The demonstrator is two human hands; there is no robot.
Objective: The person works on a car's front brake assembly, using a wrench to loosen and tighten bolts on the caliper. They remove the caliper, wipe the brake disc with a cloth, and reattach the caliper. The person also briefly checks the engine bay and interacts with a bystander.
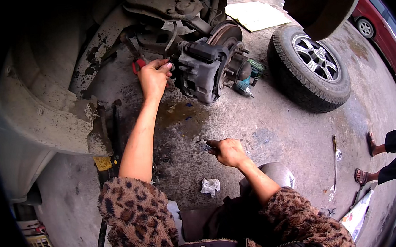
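Observation:
My left hand (pixel 153 80) is raised behind the brake caliper (pixel 198 75), its thumb and fingers pinched together. What they hold, if anything, I cannot make out. A red piece (pixel 138 65), perhaps a tool's handle, shows right beside its knuckles. The grey, dirty caliper sits over the brake disc (pixel 225 33) on the hub. Lower down, my right hand (pixel 229 152) hovers over the concrete in front of my knee, fingers curled and pointing left. Its fingertips look dark, and any small thing in them is too unclear to name.
A teal cordless power tool (pixel 249 79) lies beyond the hub, beside a removed wheel (pixel 311 67). Crumpled white paper (pixel 209 186) and a thin rod (pixel 335 162) lie on the floor. Another person's sandalled feet (pixel 364 176) stand at right; a red car (pixel 382 28) is parked behind.

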